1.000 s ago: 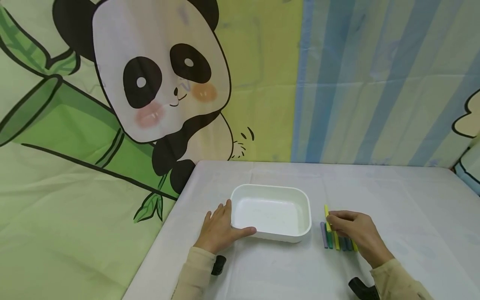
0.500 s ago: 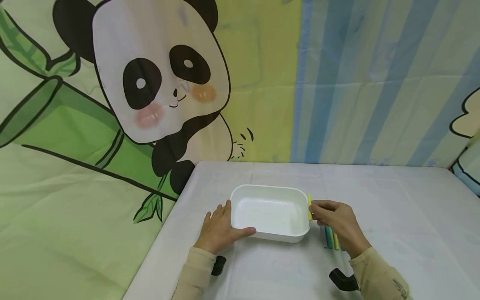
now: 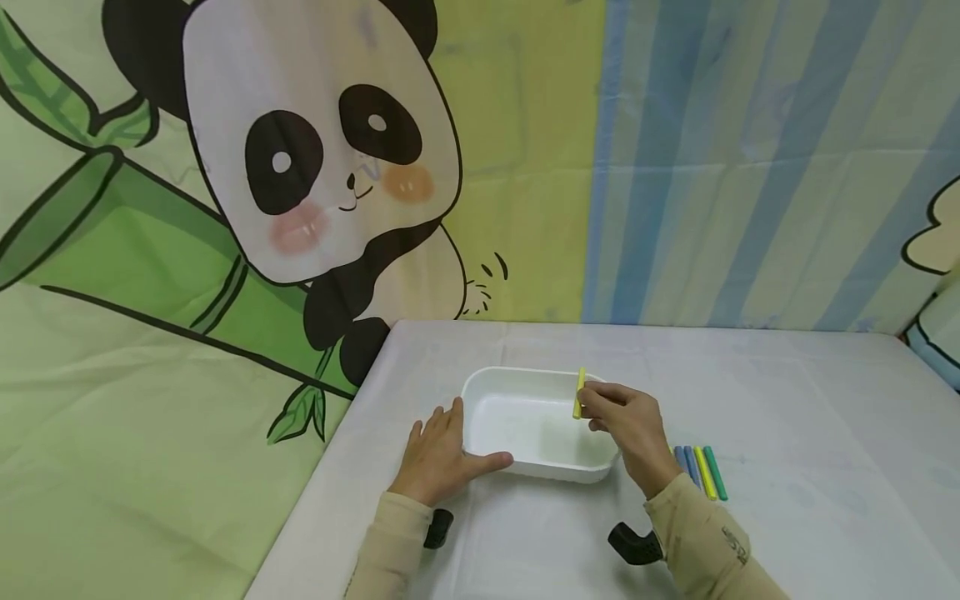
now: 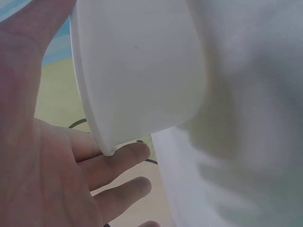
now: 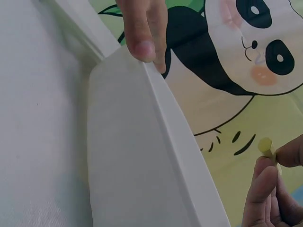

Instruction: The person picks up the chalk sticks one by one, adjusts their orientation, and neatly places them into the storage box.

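A white tray (image 3: 517, 429) stands on the table, and my left hand (image 3: 438, 462) rests against its left end. In the left wrist view, the left fingers (image 4: 118, 163) spread straight beside the tray's corner. Over the tray's right part, my right hand (image 3: 630, 429) pinches a yellow chalk stick (image 3: 580, 393) between thumb and fingertips, held nearly upright. The right wrist view shows the round end of that yellow chalk (image 5: 266, 145) above the tray's rim. No chalk is visible inside the tray; the right hand covers part of it.
Several chalk sticks lie side by side right of the tray, among them a green chalk (image 3: 716, 472) and a yellow chalk (image 3: 704, 472); the right forearm hides some. A white cloth covers the table (image 3: 825, 433). A panda-printed curtain (image 3: 525, 167) hangs behind.
My right hand has lifted the yellow chalk from beside the row and carried it left over the tray's right side. The left hand has stayed at the tray.
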A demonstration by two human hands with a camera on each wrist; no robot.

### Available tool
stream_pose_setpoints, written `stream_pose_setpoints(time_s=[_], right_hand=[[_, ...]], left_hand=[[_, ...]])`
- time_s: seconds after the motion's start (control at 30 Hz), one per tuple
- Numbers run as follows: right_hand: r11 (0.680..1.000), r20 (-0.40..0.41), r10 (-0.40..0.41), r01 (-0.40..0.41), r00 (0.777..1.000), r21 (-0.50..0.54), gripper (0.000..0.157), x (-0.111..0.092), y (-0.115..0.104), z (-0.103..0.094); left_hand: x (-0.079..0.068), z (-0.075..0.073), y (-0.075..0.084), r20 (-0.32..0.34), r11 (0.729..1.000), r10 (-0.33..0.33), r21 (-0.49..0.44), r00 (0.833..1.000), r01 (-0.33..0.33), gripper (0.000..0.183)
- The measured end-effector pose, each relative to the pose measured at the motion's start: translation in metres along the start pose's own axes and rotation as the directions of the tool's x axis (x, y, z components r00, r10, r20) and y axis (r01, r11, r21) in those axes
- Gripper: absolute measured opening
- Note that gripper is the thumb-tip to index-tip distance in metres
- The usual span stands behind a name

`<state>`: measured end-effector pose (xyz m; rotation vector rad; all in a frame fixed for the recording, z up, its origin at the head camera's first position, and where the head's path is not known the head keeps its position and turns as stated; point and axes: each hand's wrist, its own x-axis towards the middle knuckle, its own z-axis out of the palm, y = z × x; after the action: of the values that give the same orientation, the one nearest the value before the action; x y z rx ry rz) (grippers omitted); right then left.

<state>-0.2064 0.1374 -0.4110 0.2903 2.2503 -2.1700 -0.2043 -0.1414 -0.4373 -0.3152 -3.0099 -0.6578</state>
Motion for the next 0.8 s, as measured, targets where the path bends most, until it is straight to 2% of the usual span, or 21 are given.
stream_pose_setpoints(time_s=[0.17,0.4,0.8], right_hand=[[0.999,-0.003,-0.011,0.011,1.000,0.035,0.038,0.007,0.001,0.018],[0.998,-0.002,-0.003,0.003,1.000,0.067,0.033,0.018,0.006,0.038],[0.998,-0.005,0.050,-0.049,0.999,0.033,0.027,0.031,0.015,0.075]], left_hand=[[0.000,0.000,0.000,-0.001,1.000,-0.005,0.006,1.000,0.005,0.129],[0.001,0.000,0.000,-0.006,1.000,0.007,0.029,1.000,-0.007,0.128],[0.002,0.002,0.000,-0.025,0.999,0.023,0.047,0.999,-0.022,0.128]])
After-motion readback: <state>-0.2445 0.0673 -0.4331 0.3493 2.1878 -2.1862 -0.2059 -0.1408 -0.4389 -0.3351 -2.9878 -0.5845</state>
